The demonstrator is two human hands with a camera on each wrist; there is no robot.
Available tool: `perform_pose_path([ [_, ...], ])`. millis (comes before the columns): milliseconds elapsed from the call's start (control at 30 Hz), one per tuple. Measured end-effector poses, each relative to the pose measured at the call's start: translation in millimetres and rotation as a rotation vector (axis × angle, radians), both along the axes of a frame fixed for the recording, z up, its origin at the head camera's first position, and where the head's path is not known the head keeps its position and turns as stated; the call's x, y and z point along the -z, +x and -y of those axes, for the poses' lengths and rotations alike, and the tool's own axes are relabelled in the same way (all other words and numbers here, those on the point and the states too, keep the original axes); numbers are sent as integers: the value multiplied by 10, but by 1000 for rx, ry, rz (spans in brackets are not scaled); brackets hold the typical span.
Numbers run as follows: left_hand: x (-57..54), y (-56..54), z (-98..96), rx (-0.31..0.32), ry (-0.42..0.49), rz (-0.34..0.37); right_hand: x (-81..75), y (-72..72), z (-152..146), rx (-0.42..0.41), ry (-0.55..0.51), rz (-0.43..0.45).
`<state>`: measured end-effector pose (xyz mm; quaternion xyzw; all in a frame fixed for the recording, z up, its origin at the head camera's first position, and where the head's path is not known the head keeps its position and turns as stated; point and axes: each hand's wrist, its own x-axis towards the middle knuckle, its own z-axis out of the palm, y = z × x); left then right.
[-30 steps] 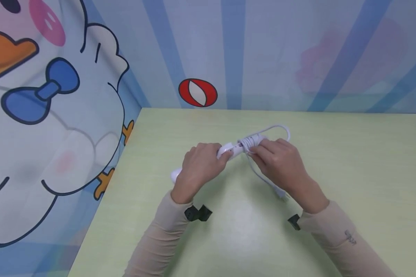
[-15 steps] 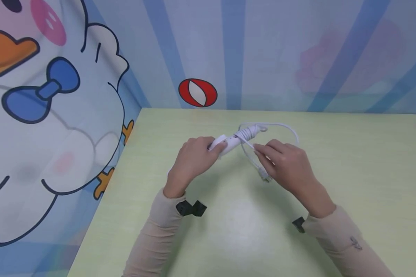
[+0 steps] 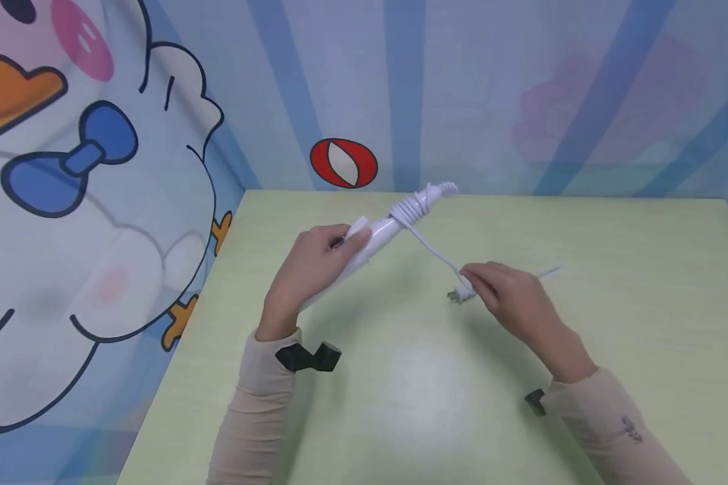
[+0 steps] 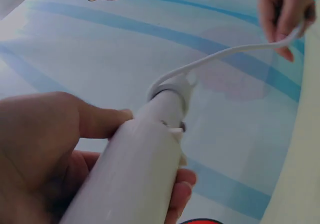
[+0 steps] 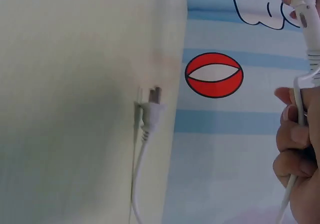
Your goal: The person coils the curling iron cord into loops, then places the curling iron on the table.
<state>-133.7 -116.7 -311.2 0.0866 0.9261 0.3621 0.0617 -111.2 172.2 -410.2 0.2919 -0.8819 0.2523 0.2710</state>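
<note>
My left hand (image 3: 312,266) grips a white wand-shaped appliance, which looks like a curling iron (image 3: 381,237), around its middle, the thumb lying along it. It is held tilted above the table, its cord end up and to the right. Several turns of white power cord (image 3: 433,249) wrap its narrow end. From the lowest turn the cord runs stretched to my right hand (image 3: 509,296), which pinches it between thumb and fingers. The plug (image 5: 152,113) dangles free with its prongs showing in the right wrist view. In the left wrist view the appliance's thick white body (image 4: 132,171) fills the palm.
A pale yellow-green table (image 3: 437,404) lies beneath both hands. Behind it rises a blue striped backdrop (image 3: 461,87) with a red ball print (image 3: 344,163). A large cartoon bird print (image 3: 127,249) covers the left side.
My left hand has moved left and tipped the appliance's cord end upward. The right hand has drawn away to the lower right with the cord, pulling it straighter. The plug has swung with it.
</note>
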Motion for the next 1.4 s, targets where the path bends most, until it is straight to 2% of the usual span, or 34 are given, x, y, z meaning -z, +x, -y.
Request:
perform_pose_path([
  [133, -66, 17, 6, 36, 33, -3, 112, 2, 24, -27, -47, 39],
  [300, -102, 35, 8, 44, 82, 2, 239, 12, 52, -75, -146, 48],
  [433, -117, 45, 28, 52, 131, 30, 292, 13, 46, -116, -198, 52],
  [533, -127, 56, 33, 88, 183, 72, 287, -30, 43, -160, -211, 82],
  [633, -141, 84, 19, 172, 208, 102, 241, -97, 38, -178, -224, 143],
  [767, -160, 133, -22, 357, 185, 73, 114, -177, 24, -148, -216, 252],
  [833, -165, 156, -49, 459, 158, 54, 38, -214, 16, -128, -158, 290],
  [933, -166, 184, -83, 591, 109, 38, -81, -253, 2, -144, -120, 333],
  [1067, -146, 215, -123, 712, 51, 51, -198, -288, -21, -205, -106, 318],
  [1167, -115, 228, -157, 761, 12, 72, -248, -295, -17, -221, -67, 268],
  [1300, -53, 235, -200, 773, -60, 89, -283, -301, 13, -233, -27, 166],
  [1400, -5, 235, -220, 748, -124, 105, -302, -306, 28, -250, -20, 82],
])
